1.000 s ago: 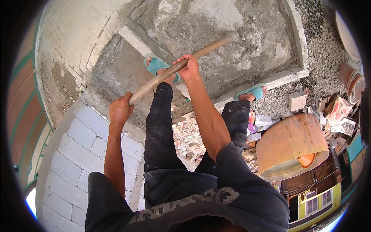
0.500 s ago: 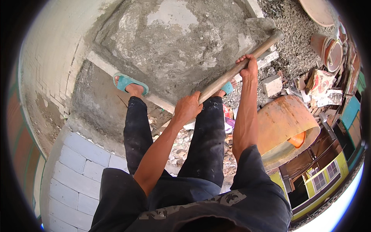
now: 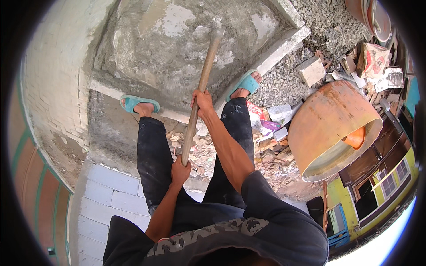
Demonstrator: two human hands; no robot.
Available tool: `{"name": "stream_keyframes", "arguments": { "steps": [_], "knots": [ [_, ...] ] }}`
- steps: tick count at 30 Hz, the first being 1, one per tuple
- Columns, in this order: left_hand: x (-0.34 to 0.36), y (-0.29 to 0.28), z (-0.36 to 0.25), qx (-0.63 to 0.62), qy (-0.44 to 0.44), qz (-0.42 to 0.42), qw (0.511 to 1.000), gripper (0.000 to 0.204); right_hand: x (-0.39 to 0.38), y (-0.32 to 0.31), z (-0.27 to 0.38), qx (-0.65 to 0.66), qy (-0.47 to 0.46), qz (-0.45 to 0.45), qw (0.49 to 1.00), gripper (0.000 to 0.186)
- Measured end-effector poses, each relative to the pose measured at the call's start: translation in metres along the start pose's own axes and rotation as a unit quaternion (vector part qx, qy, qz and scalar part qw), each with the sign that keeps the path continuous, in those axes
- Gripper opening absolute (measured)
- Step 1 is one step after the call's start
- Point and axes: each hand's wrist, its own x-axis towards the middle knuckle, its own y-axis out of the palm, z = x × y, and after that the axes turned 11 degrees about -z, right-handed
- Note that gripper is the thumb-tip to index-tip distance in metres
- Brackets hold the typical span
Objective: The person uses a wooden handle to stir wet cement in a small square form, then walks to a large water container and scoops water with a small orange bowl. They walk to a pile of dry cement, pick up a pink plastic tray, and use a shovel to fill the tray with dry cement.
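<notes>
My left hand (image 3: 181,172) is wrapped round the lower end of a hoe's long wooden handle (image 3: 205,74). Farther up the same handle, my right hand (image 3: 203,101) grips it. The handle slants away from me into wet grey cement mix (image 3: 148,57), where the hoe's head is sunk or coated and barely shows. A low concrete border (image 3: 279,51) encloses the mix. My feet, in teal sandals (image 3: 242,84), are planted apart at its near side.
A large orange drum (image 3: 326,119) lies tipped at the right with an orange container (image 3: 355,138) inside. Gravel (image 3: 319,31), a concrete block (image 3: 311,71), a paper sack (image 3: 372,61) and a bucket (image 3: 375,20) are beyond it. At left are a plastered wall (image 3: 57,71) and pale blockwork (image 3: 106,199).
Both hands have swung the hoe leftward; its head has gone from the right corner into the middle of the mix. The left hand is lower and nearer me. My right foot has shifted.
</notes>
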Motion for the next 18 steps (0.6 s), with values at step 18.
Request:
{"name": "stream_keyframes", "arguments": {
  "steps": [18],
  "knots": [
    [0.163, 0.096, -0.237, -0.080, 0.116, 0.089, 0.986, 0.032, 0.116, -0.075, 0.260, -0.032, -0.289, -0.091, 0.952, 0.014]
  ]
}}
